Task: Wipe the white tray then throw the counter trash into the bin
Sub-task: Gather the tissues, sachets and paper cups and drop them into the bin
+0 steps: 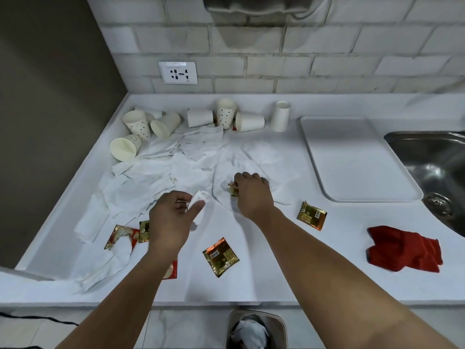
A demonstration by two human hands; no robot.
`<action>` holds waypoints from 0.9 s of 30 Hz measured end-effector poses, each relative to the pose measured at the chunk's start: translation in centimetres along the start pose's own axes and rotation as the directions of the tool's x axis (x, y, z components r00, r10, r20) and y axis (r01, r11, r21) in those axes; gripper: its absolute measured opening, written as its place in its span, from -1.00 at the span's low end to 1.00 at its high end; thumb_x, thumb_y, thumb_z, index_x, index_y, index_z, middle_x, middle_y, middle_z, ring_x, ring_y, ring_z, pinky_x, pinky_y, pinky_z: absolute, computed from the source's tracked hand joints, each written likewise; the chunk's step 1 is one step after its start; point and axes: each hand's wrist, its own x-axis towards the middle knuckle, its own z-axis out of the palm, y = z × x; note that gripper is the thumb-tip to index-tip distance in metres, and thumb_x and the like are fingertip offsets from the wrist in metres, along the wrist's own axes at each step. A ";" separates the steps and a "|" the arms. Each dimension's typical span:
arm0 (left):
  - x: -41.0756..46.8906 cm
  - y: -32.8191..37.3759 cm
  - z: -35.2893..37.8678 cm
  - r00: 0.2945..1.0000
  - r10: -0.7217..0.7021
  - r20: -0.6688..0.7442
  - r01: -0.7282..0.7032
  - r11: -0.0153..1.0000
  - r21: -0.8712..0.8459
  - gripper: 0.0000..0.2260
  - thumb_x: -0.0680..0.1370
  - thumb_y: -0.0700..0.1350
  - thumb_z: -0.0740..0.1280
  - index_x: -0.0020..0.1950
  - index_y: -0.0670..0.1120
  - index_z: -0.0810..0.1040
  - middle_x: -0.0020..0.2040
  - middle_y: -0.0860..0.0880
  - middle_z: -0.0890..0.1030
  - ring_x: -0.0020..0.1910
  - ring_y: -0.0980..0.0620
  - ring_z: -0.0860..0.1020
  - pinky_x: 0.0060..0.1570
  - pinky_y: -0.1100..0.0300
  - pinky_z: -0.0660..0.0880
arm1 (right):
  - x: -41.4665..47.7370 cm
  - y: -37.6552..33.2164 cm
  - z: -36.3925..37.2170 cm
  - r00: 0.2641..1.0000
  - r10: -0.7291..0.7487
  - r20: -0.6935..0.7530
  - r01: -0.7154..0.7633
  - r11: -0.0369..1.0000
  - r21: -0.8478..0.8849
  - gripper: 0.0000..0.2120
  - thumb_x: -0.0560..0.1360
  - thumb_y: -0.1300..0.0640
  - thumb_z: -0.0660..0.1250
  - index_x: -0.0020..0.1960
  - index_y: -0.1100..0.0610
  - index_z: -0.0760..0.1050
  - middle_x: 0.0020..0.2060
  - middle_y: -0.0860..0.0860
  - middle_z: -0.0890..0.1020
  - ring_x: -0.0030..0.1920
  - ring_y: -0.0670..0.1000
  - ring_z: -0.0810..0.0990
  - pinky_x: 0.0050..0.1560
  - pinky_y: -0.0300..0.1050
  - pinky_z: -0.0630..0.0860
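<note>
While the left hand (173, 219) pinches a crumpled white paper tissue (200, 199) in curled fingers, the right hand (251, 195) grips a small gold foil sachet (234, 190) atop the strewn white napkins (141, 187), the flat white plastic tray (352, 159) lying beside the steel sink (427, 162), the beige bin (282, 322) below the white counter (276, 273).

Beside the fingers (254, 178): crumpled white paper tissues (141, 187) and glossy gold foil sachets (311, 215) on a smooth matt white tabletop (264, 278); farther off, a shiny steel sink (432, 157).
</note>
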 end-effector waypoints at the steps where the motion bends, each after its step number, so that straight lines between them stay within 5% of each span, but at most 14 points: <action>1: -0.1 -0.2 0.1 1.000 0.004 0.005 -0.004 1.000 0.000 -0.80 0.43 0.13 0.56 -0.06 0.13 0.62 -0.08 0.17 0.64 -0.11 0.26 0.61 -0.25 0.53 0.38 | -0.1 0.0 0.1 0.999 -0.011 -0.037 0.012 0.999 0.033 -0.71 0.47 0.29 0.22 0.16 0.09 0.44 0.02 0.01 0.58 0.09 0.13 0.50 0.16 0.01 0.38; 6: 0.0 -0.2 0.4 1.000 -0.006 0.015 0.007 0.997 -0.074 -0.79 0.44 0.11 0.57 -0.03 0.11 0.63 -0.07 0.12 0.67 -0.10 0.14 0.65 -0.16 0.32 0.50 | -0.5 0.4 -0.1 0.969 -0.019 -0.246 0.073 0.974 0.214 -0.50 0.44 0.43 0.23 0.33 0.13 0.48 0.07 0.08 0.60 0.05 0.16 0.48 0.01 0.03 0.47; 10: -0.3 1.0 0.2 1.000 0.001 0.013 0.001 0.989 -0.145 -0.82 0.49 0.09 0.53 0.02 0.17 0.60 -0.05 0.18 0.68 -0.09 0.19 0.65 -0.20 0.43 0.47 | -1.0 0.6 -1.6 0.927 0.008 -0.374 0.138 0.922 0.362 -0.70 0.59 0.36 0.22 0.28 0.20 0.53 0.07 0.16 0.50 -0.03 0.12 0.49 -0.01 -0.08 0.47; 14: -1.6 2.7 -0.4 1.000 0.009 0.010 -0.006 0.964 -0.267 -0.77 0.55 0.03 0.48 0.14 0.26 0.56 0.06 0.24 0.65 0.01 0.24 0.63 -0.02 0.28 0.52 | -3.0 0.5 -4.2 0.888 0.109 -0.447 0.159 0.839 0.520 -0.80 0.61 0.29 0.22 0.19 0.20 0.53 0.07 0.07 0.49 -0.09 -0.10 0.46 -0.04 -0.31 0.39; 19: -5.1 4.3 -0.8 0.999 0.024 0.025 -0.013 0.930 -0.367 -0.75 0.57 -0.07 0.46 0.15 0.26 0.59 0.08 0.23 0.65 0.10 0.18 0.63 0.01 0.33 0.54 | -8.6 1.3 -6.8 0.895 0.232 -0.382 0.107 0.718 0.688 -0.81 0.56 0.24 0.25 0.11 0.02 0.47 -0.20 -0.17 0.58 -0.16 -0.17 0.56 -0.22 -0.43 0.38; 27: -15.7 4.8 0.5 0.990 0.012 0.140 0.063 0.856 -0.514 -0.80 0.55 -0.18 0.49 0.11 0.08 0.72 0.06 0.16 0.73 0.08 0.20 0.67 -0.01 0.47 0.51 | -21.2 3.1 -6.7 0.953 0.255 -0.165 0.004 0.533 0.846 -0.57 0.50 0.25 0.31 0.18 -0.23 0.38 -0.03 -0.24 0.61 -0.02 -0.15 0.63 -0.11 -0.42 0.48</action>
